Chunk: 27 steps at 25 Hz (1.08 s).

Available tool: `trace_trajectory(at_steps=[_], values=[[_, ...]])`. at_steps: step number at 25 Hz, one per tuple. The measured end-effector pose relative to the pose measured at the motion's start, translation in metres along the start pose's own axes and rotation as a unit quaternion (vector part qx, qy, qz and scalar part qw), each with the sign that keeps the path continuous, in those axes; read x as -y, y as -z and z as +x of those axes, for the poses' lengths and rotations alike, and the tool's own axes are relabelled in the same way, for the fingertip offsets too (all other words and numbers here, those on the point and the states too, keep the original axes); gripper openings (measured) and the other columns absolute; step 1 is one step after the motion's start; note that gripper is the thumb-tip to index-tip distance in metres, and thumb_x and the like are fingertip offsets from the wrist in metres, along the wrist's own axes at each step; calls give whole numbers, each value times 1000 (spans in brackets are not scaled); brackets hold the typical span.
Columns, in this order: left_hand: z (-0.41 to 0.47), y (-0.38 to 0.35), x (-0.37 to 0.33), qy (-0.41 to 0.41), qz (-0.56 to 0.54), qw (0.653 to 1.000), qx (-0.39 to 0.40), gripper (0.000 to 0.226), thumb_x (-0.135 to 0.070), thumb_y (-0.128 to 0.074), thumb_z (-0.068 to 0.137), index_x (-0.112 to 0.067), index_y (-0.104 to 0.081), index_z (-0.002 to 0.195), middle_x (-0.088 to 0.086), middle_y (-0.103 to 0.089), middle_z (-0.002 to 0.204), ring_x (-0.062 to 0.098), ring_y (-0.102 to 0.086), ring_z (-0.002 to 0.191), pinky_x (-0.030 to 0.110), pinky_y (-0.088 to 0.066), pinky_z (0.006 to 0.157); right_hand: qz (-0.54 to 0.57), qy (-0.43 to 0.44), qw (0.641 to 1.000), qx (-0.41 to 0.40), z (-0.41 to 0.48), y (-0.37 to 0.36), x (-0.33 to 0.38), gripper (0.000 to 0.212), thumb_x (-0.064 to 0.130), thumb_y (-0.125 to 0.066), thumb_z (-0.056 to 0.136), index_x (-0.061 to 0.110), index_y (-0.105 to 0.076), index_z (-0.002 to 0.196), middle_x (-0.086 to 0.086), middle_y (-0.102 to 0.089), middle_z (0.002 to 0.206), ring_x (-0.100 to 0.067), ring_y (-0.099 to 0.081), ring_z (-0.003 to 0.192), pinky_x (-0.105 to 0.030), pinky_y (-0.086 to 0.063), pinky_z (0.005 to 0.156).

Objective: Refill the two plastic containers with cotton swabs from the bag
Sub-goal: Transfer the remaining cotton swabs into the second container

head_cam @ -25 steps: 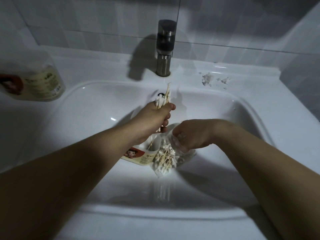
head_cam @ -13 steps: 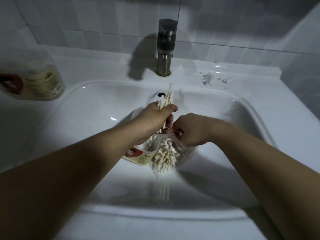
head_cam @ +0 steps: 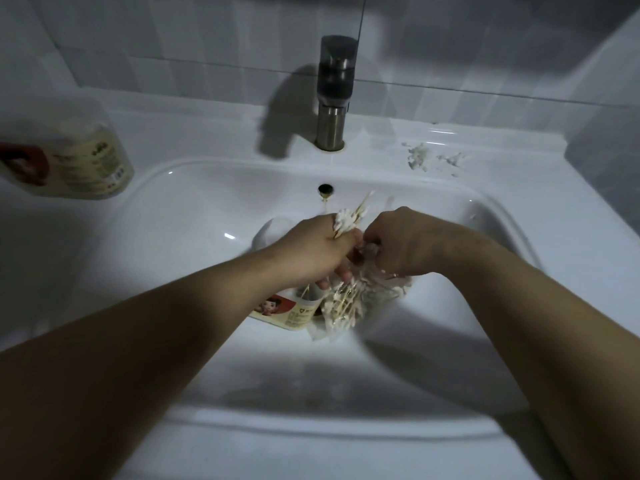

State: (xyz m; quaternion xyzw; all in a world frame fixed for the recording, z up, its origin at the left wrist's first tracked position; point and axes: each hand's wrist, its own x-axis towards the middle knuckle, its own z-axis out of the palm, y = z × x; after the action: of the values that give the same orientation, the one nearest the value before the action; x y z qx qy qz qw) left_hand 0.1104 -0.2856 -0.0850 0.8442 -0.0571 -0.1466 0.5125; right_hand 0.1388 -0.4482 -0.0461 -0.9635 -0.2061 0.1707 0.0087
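Both hands met over the middle of the sink (head_cam: 180,223), just in front of its back wall. The left hand (head_cam: 317,249) was clenched around a bundle of cotton swabs (head_cam: 351,220), whose white tips stuck up out of the fist toward the overflow hole (head_cam: 325,189). The right hand (head_cam: 407,244), touching the left, had its fingers curled and seemed to pinch the top of the clear bag (head_cam: 349,308), though the grip itself was hidden. The bag hung below the two hands, with more swabs inside. A labelled container (head_cam: 289,311) sat under the left wrist, just beside the bag; I could not tell whether anything held it. The second container (head_cam: 90,161) lay on the sink's back left corner. The tap (head_cam: 334,95) stood at the back edge's middle, and white scraps (head_cam: 420,155) lay toward the back right corner.
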Motion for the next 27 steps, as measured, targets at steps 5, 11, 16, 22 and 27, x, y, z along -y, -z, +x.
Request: trace_trajectory(at_steps=[5, 11, 16, 22, 27], values=[[-4, 2, -5, -8, 1, 999, -39, 17, -33, -47, 107, -25, -58, 116, -1, -73, 96, 25, -76, 77, 33, -57, 52, 90, -15, 994, -57, -2, 7, -8, 12, 22, -69, 86, 28, -67, 76, 5, -68, 67, -8, -66, 49, -22, -53, 55], [-1, 5, -5, 37, 37, 998, -33, 24, -31, -44, 108, -19, -60, 121, 0, -78, 84, 16, -75, 68, 19, -45, 43, 163, -16, 983, -80, -2, 6, -13, 30, 8, -70, 83, 30, -70, 104, 6, -72, 91, -6, -70, 64, -31, -61, 76], [-3, 5, -9, -22, 60, 995, -82, 27, -38, -46, 106, -23, -65, 93, -2, -75, 80, 11, -69, 68, 31, -50, 63, 189, -10, 980, -63, -3, 5, -13, 4, 27, -72, 92, 24, -73, 94, 2, -75, 79, -9, -72, 58, -25, -59, 67], [1, 2, -7, -57, -41, 993, -96, 38, -49, -46, 101, -19, -69, 107, 5, -75, 101, 22, -72, 97, 50, -57, 93, 167, 9, 985, -42, 1, 0, -14, 12, 24, -65, 95, 28, -68, 105, 10, -71, 81, -5, -71, 59, -17, -51, 58], [4, 0, -4, -32, -134, 989, -59, 26, -35, -48, 107, -18, -64, 117, -1, -70, 116, 13, -67, 111, 46, -62, 87, 138, 9, 988, -64, 2, 3, -16, 14, 25, -75, 86, 27, -74, 100, 11, -71, 79, -1, -68, 63, -17, -51, 60]])
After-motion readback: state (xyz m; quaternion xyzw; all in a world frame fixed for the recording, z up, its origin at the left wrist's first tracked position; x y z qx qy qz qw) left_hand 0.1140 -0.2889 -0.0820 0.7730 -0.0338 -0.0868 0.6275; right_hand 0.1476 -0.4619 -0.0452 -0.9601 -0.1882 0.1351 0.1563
